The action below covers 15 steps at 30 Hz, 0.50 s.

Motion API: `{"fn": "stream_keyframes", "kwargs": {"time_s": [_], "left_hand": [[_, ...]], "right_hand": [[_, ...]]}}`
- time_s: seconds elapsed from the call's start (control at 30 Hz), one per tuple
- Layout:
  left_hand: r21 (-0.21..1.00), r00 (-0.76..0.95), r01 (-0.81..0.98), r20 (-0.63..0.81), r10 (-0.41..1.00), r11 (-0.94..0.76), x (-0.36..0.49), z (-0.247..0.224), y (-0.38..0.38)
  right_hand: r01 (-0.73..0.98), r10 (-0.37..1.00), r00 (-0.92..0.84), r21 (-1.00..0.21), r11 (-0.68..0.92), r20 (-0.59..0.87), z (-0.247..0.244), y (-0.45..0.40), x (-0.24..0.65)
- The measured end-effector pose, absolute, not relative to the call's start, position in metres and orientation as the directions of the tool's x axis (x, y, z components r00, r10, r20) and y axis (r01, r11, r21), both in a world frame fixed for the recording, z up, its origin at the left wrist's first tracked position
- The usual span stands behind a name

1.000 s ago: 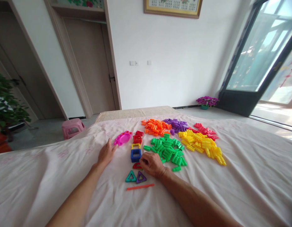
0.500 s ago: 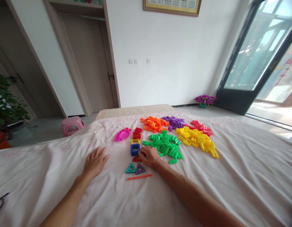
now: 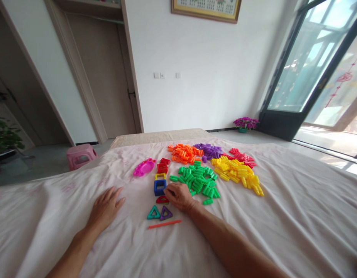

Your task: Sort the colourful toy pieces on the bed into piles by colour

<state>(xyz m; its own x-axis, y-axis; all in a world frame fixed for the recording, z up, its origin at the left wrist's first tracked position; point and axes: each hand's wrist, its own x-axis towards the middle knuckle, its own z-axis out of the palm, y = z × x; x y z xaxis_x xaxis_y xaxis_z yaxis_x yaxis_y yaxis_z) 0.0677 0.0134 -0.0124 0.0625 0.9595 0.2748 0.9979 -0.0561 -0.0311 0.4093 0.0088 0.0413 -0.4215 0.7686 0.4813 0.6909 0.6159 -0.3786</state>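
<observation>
My left hand (image 3: 105, 206) lies flat on the cloth with its fingers spread, holding nothing. My right hand (image 3: 178, 196) has curled fingers at the right side of a stack of blue square-frame tiles (image 3: 159, 193); whatever is between the fingertips is hidden. Just below it lies a red half-round tile (image 3: 158, 200), partly covered by the hand. Nearer me are a teal triangle tile (image 3: 153, 218), a purple triangle tile (image 3: 166, 219) and a thin orange stick (image 3: 164, 224). Beyond the blue stack sit a yellow square frame (image 3: 160, 175) and red frame tiles (image 3: 162, 171).
Heaps of green (image 3: 197, 178), orange (image 3: 184, 153), purple (image 3: 209, 150), yellow (image 3: 234, 170) and red plastic pieces (image 3: 242, 157) spread to the right. A pink palette-like dish (image 3: 145, 167) lies at the left. The wrinkled cloth (image 3: 132, 247) covers the surface; a pink stool (image 3: 81, 154) stands beyond it.
The view has shifted slightly, so everything sits a little further left. My right hand keeps its place by the blue stack; my left hand still rests flat.
</observation>
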Motion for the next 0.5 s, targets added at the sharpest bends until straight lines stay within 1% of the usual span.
{"fn": "stream_keyframes", "kwargs": {"time_s": [0.13,0.23,0.5], "left_hand": [[-0.01,0.056,0.998,0.281,0.958,-0.055,0.0673,-0.0124,0.0132],[-0.027,0.062,0.998,0.28,0.958,-0.056,0.067,-0.0126,0.0133],[-0.036,0.08,0.997,0.282,0.956,-0.072,0.0659,-0.013,0.014]], "right_hand": [[0.671,0.77,-0.438,-0.401,0.623,0.463,0.0436,0.0104,0.4109],[0.669,0.767,-0.443,-0.398,0.628,0.465,0.0422,0.0112,0.4108],[0.681,0.748,-0.495,-0.336,0.65,0.443,0.0345,0.0105,0.409]]}}
